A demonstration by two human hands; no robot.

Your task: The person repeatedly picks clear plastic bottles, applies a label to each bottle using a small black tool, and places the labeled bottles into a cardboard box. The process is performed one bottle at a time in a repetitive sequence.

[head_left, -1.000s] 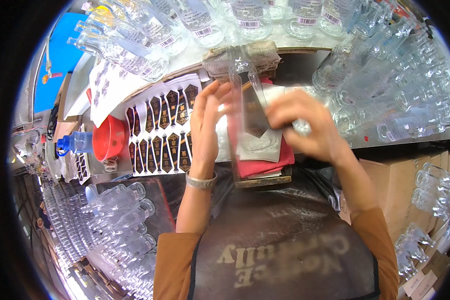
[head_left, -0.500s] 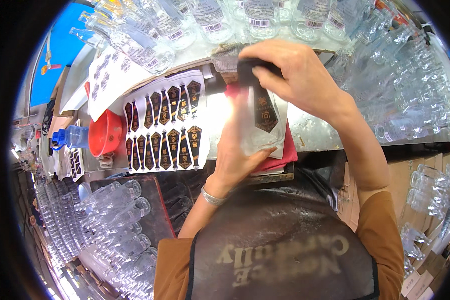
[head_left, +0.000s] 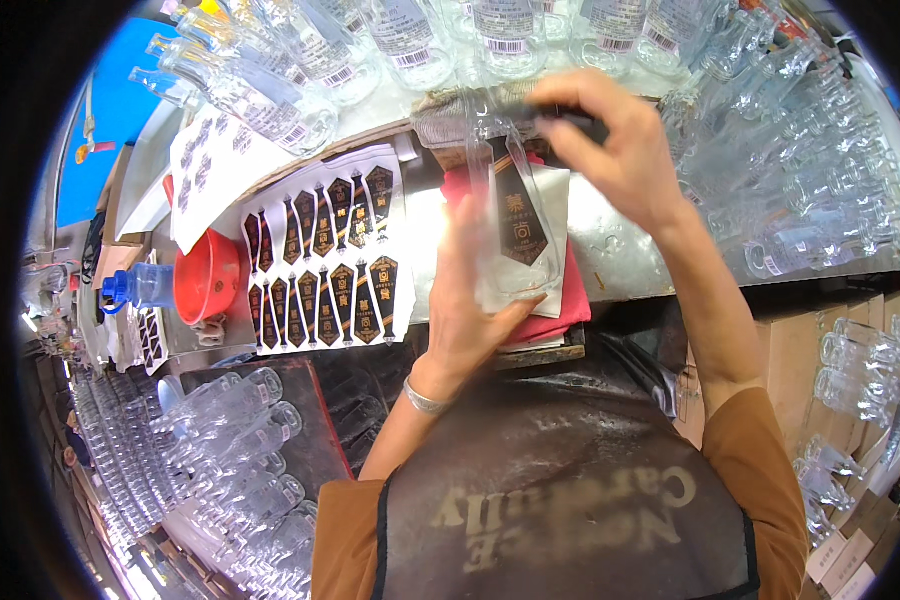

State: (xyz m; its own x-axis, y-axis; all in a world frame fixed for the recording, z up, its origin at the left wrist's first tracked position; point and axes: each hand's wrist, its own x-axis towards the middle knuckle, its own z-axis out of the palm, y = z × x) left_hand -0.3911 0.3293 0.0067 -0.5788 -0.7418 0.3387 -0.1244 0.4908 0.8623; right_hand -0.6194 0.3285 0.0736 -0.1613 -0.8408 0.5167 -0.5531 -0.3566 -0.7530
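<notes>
A clear glass bottle [head_left: 542, 272] lies on a cloth-padded rest, its neck pointing away from me. On its upper side sits a black tie-shaped decal [head_left: 520, 225] with gold print. My left hand [head_left: 463, 300] grips the bottle along its left side, with the thumb at the base; its far fingers are blurred. Just right of the bottle's neck, my right hand [head_left: 615, 150] pinches a dark flat pad [head_left: 592, 126], smeared by motion, and it looks apart from the decal. Under the bottle are white paper [head_left: 560, 190] and a red cloth [head_left: 576, 290].
Left of the bottle lies a white sheet [head_left: 406, 250] of tie-shaped decals, beside a red bowl [head_left: 210, 275] and a blue-capped jug [head_left: 150, 286]. Labelled glass bottles [head_left: 410, 45] line the far side. Glass bottles [head_left: 800, 190] crowd the right; more bottles [head_left: 235, 430] stand lower left.
My right hand has drawn the dark pad off to the right of the bottle's neck, uncovering the decal's upper part. My left hand stays on the bottle.
</notes>
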